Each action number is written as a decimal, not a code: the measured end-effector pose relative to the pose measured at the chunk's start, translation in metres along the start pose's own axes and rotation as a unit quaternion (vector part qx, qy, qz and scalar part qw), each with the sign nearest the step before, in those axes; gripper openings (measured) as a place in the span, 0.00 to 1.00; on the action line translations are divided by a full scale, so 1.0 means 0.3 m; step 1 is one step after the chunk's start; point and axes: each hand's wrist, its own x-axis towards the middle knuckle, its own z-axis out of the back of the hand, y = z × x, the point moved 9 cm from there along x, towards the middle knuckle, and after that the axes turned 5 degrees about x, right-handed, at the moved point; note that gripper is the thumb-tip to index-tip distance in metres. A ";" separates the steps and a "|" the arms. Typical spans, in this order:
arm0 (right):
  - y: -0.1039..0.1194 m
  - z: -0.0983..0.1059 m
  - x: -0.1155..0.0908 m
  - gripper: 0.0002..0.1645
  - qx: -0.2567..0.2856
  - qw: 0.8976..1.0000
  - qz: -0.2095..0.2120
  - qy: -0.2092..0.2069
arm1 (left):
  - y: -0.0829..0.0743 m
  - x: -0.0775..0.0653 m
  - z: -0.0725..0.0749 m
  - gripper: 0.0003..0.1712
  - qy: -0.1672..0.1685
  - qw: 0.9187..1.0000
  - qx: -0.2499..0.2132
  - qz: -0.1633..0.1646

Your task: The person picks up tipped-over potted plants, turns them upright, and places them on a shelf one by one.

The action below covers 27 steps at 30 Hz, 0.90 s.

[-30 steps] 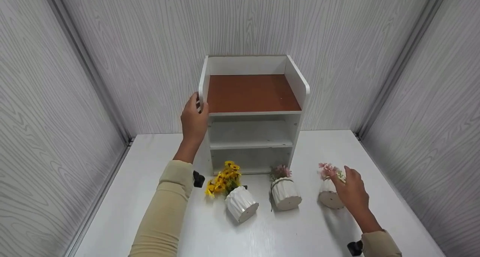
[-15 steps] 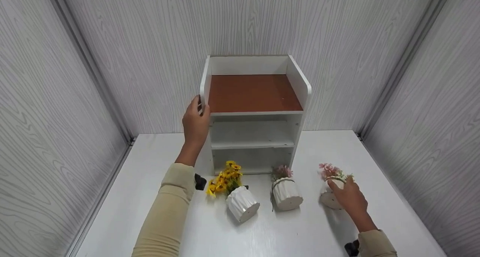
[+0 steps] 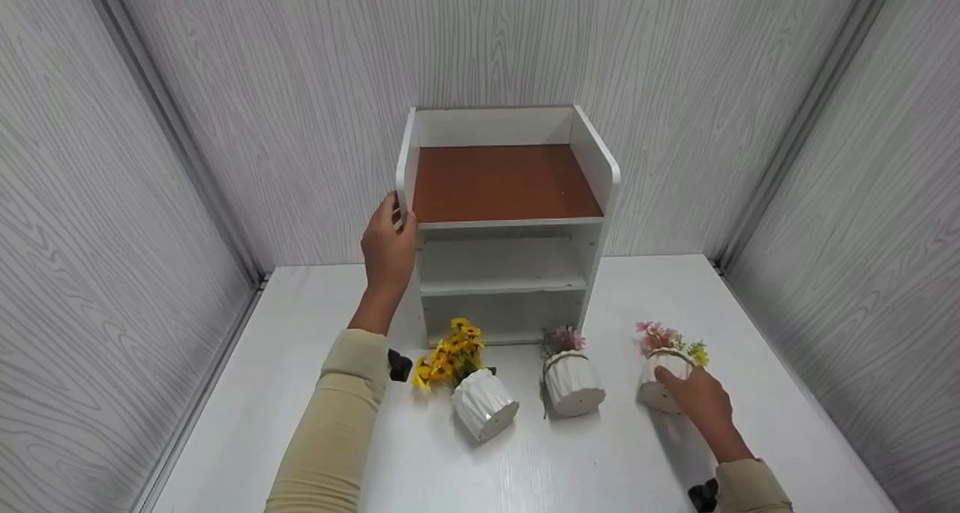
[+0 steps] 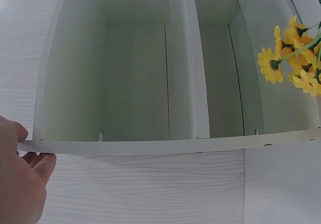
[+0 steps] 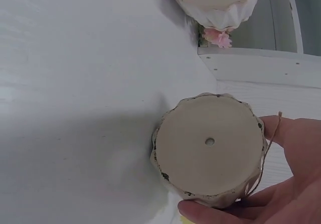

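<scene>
"How many pots?"

"Three, each on its side on the glossy white tabletop [image 3: 555,464]. Leftmost is a white fluted pot with yellow daisy-like flowers [image 3: 484,402]; in the middle, a white fluted pot with pink flowers [image 3: 570,379]; at the right, a white fluted pot with pink and yellow blooms and a twine tie [image 5: 200,156]."

"And furniture?"

"One white shelf unit with a reddish-brown top board [image 3: 510,187], standing upright behind the pots. It has one walled top and two compartments below."

"Which way does the right-hand pot point?"

"Flowers toward the back, pale flat base toward the person. Its long axis runs roughly front to back. The base has one small round hole."

"Both hands busy?"

"Yes, two of two. The right hand [image 3: 703,402] grips that pot, thumb on one side, fingers on the other. The left hand [image 3: 388,254] pinches the front edge of the unit's left side panel between thumb and fingers."

"Where's the pot relative to the unit?"

"In front and to its right, well apart."
</scene>
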 end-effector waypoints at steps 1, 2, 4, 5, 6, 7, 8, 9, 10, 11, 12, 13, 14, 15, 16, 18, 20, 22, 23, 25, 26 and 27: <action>-0.002 -0.001 -0.004 0.59 0.006 1.000 0.001 -0.006 | 0.001 0.000 -0.001 0.24 0.000 1.000 -0.001 0.001; -0.002 -0.004 -0.009 0.59 0.011 1.000 0.003 -0.012 | 0.001 0.000 -0.002 0.24 0.001 1.000 0.000 0.001; -0.005 -0.009 -0.021 0.59 0.023 0.999 0.008 -0.027 | 0.001 -0.001 -0.003 0.25 0.003 1.000 0.002 0.003; -0.009 -0.013 -0.026 0.59 0.030 0.999 0.010 -0.035 | 0.002 -0.002 -0.005 0.25 0.005 1.000 0.002 0.005; -0.010 -0.015 -0.032 0.59 0.036 0.998 0.013 -0.045 | 0.003 -0.003 -0.005 0.25 0.007 1.000 0.002 0.006; -0.013 -0.017 -0.038 0.58 0.042 0.997 0.016 -0.055 | 0.004 -0.003 -0.005 0.25 0.007 1.000 0.001 0.007; -0.015 -0.019 -0.044 0.58 0.048 0.996 0.019 -0.066 | 0.005 -0.002 -0.005 0.25 0.008 1.000 0.001 0.008; -0.018 -0.020 -0.049 0.57 0.054 0.995 0.022 -0.078 | 0.006 -0.002 -0.005 0.25 0.007 1.000 0.001 0.009; -0.019 -0.021 -0.055 0.56 0.058 0.994 0.025 -0.090 | 0.006 -0.002 -0.004 0.25 0.006 1.000 0.000 0.008; -0.022 -0.022 -0.061 0.55 0.063 0.993 0.026 -0.101 | 0.005 -0.001 -0.004 0.25 0.004 1.000 -0.001 0.008; -0.024 -0.024 -0.067 0.54 0.067 0.991 0.028 -0.110 | 0.004 0.000 -0.004 0.25 0.003 1.000 -0.001 0.008; -0.022 -0.027 -0.071 0.53 0.071 0.990 0.029 -0.117 | 0.004 0.001 0.000 0.25 0.000 1.000 0.000 0.007; -0.022 -0.030 -0.074 0.53 0.073 0.989 0.030 -0.122 | 0.005 0.001 0.003 0.25 -0.002 1.000 0.001 0.007; -0.023 -0.034 -0.077 0.54 0.074 0.989 0.028 -0.126 | 0.005 0.001 0.005 0.25 -0.003 1.000 0.001 0.007; -0.023 -0.037 -0.080 0.54 0.077 0.988 0.025 -0.128 | 0.006 0.002 0.005 0.25 -0.003 1.000 0.002 0.007; -0.027 -0.044 -0.087 0.57 0.083 0.988 0.017 -0.130 | 0.009 0.002 0.005 0.25 -0.003 1.000 0.001 0.008; -0.032 -0.050 -0.092 0.58 0.087 0.987 0.009 -0.132 | 0.010 0.002 0.003 0.25 -0.001 1.000 0.002 0.009; -0.038 -0.054 -0.099 0.59 0.090 0.987 0.003 -0.135 | 0.010 0.003 0.002 0.25 0.000 1.000 0.002 0.009; -0.041 -0.056 -0.102 0.59 0.090 0.987 -0.001 -0.135 | 0.009 0.004 0.001 0.25 0.001 1.000 0.002 0.009; -0.048 -0.060 -0.107 0.58 0.087 0.987 -0.006 -0.133 | 0.006 0.004 0.000 0.25 0.002 1.000 0.005 0.010; -0.051 -0.062 -0.110 0.58 0.083 0.988 -0.008 -0.132 | 0.005 0.004 0.000 0.25 0.002 1.000 0.005 0.010; -0.053 -0.065 -0.111 0.59 0.080 0.988 -0.010 -0.131 | 0.004 0.004 -0.001 0.25 0.003 1.000 0.004 0.009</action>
